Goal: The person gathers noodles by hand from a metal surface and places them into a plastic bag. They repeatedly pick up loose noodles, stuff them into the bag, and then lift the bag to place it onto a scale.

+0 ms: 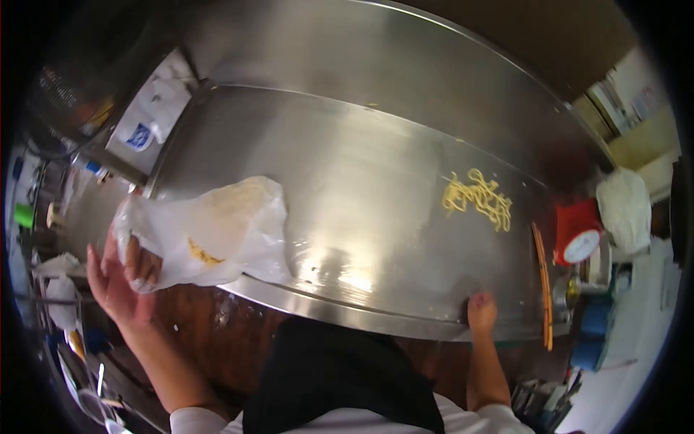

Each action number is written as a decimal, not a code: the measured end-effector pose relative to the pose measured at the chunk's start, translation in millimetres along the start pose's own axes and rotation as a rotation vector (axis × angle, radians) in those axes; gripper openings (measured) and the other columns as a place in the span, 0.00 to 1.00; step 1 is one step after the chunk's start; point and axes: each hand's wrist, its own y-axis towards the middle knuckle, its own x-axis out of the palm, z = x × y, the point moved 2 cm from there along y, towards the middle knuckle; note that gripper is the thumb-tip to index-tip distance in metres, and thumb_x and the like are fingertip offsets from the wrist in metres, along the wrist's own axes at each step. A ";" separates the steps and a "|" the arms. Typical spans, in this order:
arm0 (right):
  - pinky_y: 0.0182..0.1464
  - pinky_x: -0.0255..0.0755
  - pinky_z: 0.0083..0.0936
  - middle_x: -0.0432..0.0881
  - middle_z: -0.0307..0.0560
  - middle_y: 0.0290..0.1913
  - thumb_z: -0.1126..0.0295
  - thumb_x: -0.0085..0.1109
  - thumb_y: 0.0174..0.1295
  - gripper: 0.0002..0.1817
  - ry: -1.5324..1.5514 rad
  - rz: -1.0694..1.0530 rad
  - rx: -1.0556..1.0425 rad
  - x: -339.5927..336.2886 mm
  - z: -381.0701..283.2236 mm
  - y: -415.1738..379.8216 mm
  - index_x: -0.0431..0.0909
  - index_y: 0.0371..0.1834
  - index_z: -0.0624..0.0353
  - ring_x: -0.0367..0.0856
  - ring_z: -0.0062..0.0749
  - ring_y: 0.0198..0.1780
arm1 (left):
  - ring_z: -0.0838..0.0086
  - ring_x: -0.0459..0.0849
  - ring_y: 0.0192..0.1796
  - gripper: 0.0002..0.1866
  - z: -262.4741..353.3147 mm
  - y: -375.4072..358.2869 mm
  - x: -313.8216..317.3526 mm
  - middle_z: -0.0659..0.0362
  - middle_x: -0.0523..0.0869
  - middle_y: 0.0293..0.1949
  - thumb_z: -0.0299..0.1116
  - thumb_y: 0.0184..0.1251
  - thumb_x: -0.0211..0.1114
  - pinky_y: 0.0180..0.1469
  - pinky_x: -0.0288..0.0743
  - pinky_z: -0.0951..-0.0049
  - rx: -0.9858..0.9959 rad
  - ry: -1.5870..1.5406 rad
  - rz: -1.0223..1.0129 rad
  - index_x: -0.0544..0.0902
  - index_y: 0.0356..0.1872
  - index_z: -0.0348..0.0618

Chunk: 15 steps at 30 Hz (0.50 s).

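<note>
My left hand [129, 278] is at the left end of the steel table [347, 173], its fingers hooked into the gathered end of a translucent plastic bag [249, 217]. Some of those fingers show through the film. The bag spreads over the table's front left edge, with a small yellow clump [204, 253] and a pale mass visible in it. At the front edge on the right, my right hand [482, 312] rests curled into a fist, and nothing shows in it. Beyond that fist a loose heap of yellow noodles [478, 199] lies on the metal.
Two long wooden sticks [542, 286] lie along the table's right side. Past them stand a red dial scale [577, 235] and a white bag [624, 210]. Blue containers [594, 325] are lower right. A white box [155, 105] sits beyond the left end.
</note>
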 end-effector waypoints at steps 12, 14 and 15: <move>0.40 0.67 0.48 0.76 0.60 0.28 0.62 0.59 0.64 0.19 -0.247 -0.185 -0.333 13.8 -24.7 -49.5 0.74 0.21 0.66 0.74 0.57 0.34 | 0.78 0.68 0.19 0.42 13.5 -1.9 -25.0 0.62 0.70 0.19 0.58 0.71 0.49 0.23 0.64 0.79 -0.037 -0.073 -0.017 0.57 0.72 0.30; 0.31 0.66 0.44 0.74 0.58 0.21 0.58 0.60 0.66 0.23 -0.113 -0.195 -0.371 47.6 -56.4 -50.3 0.74 0.19 0.65 0.70 0.50 0.24 | 0.78 0.71 0.20 0.45 12.1 -5.4 -24.7 0.62 0.73 0.20 0.59 0.69 0.54 0.23 0.65 0.80 -0.048 -0.105 -0.012 0.56 0.72 0.27; 0.28 0.65 0.42 0.73 0.58 0.19 0.56 0.61 0.65 0.23 -0.109 -0.281 -0.332 62.0 -90.3 -47.7 0.75 0.19 0.64 0.67 0.46 0.20 | 0.79 0.73 0.21 0.48 8.8 -6.6 -27.0 0.61 0.76 0.20 0.59 0.64 0.59 0.24 0.67 0.81 -0.071 -0.108 -0.056 0.56 0.72 0.26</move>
